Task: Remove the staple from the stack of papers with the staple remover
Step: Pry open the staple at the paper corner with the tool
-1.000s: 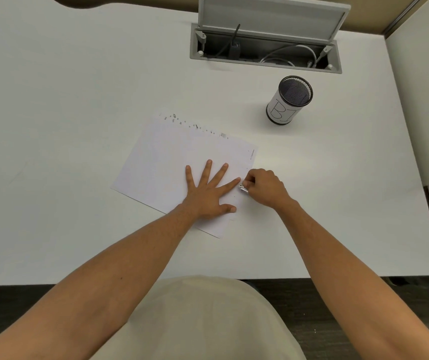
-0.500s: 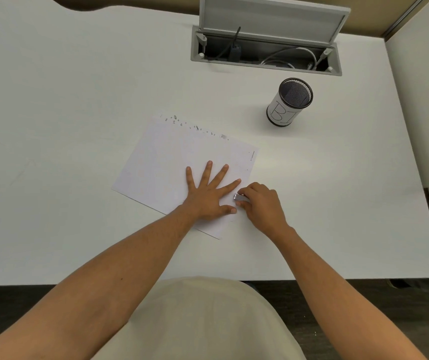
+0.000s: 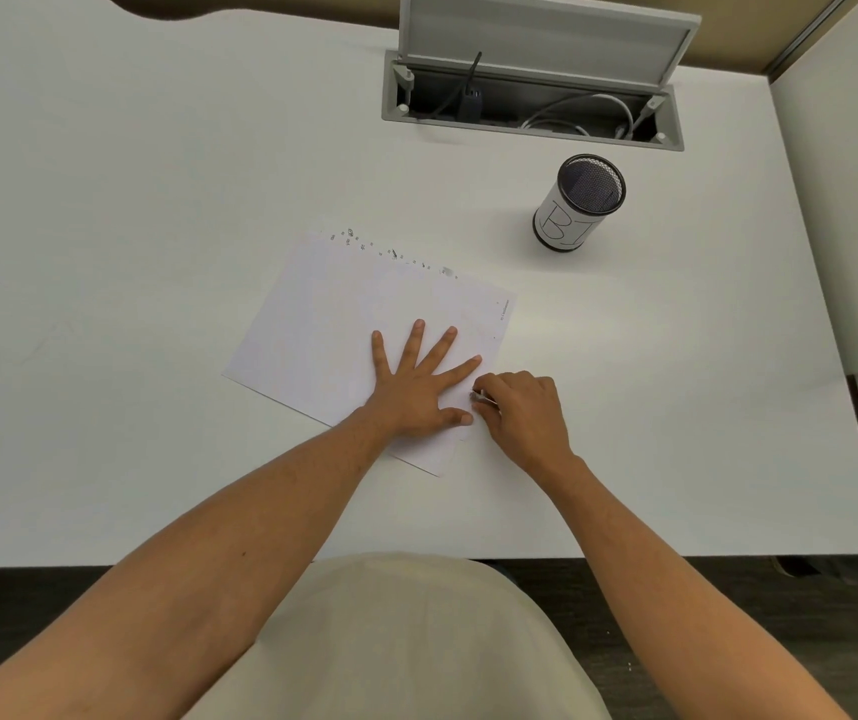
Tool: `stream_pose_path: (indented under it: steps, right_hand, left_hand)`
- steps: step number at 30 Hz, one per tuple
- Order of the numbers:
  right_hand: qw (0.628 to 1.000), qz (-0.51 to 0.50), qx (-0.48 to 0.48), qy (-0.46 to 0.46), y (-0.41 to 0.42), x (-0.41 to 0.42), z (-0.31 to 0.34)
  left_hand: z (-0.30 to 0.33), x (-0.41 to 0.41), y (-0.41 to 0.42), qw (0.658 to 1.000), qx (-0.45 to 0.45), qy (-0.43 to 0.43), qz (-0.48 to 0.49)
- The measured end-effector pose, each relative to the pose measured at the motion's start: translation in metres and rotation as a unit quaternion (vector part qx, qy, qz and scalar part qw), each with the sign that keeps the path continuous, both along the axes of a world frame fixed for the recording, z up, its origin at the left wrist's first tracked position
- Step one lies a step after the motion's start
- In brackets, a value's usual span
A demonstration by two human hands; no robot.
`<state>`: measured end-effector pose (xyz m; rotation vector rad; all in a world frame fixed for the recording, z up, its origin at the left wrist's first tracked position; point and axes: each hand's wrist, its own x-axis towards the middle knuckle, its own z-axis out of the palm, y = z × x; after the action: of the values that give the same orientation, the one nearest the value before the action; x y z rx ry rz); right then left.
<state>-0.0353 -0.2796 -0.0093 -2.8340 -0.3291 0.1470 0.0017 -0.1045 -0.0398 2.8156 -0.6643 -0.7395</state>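
A white stack of papers [image 3: 333, 324] lies at an angle on the white desk. My left hand [image 3: 416, 381] presses flat on its near right part, fingers spread. My right hand [image 3: 525, 413] is closed around a small metal staple remover [image 3: 479, 398], whose tip pokes out at the paper's right edge, between my left index finger and thumb. The staple itself is too small to make out. Several loose staples [image 3: 364, 246] lie along the paper's far edge.
A black mesh pen cup [image 3: 577, 210] with a white label stands at the back right. Behind it an open grey cable box [image 3: 530, 101] with wires is sunk into the desk [image 3: 130, 200]. A white partition [image 3: 853, 200] rises on the right.
My right hand has slid towards me and left along the paper's right edge, bringing the staple remover closer to my left thumb. My left hand has stayed flat on the paper.
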Motion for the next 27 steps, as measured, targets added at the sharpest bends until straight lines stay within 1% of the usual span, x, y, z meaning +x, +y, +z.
stream_pose_path:
  steps: [11, 19, 24, 27]
  right_hand:
    - [0.998, 0.052, 0.034, 0.006, -0.002, 0.003, -0.004]
    - [0.993, 0.105, 0.049, -0.026, -0.005, -0.005, -0.005]
    - [0.996, 0.052, 0.077, 0.001, -0.007, -0.005, -0.007]
    - [0.996, 0.000, 0.090, 0.025, -0.006, -0.002, -0.006]
  left_hand:
    - [-0.001, -0.001, -0.001, 1.000, 0.003, -0.004, -0.002]
    - [-0.001, 0.000, -0.001, 1.000, 0.003, -0.001, 0.002]
    - [0.000, 0.001, 0.000, 1.000, 0.007, 0.004, 0.001]
    - [-0.001, 0.001, -0.001, 1.000, 0.007, 0.005, -0.002]
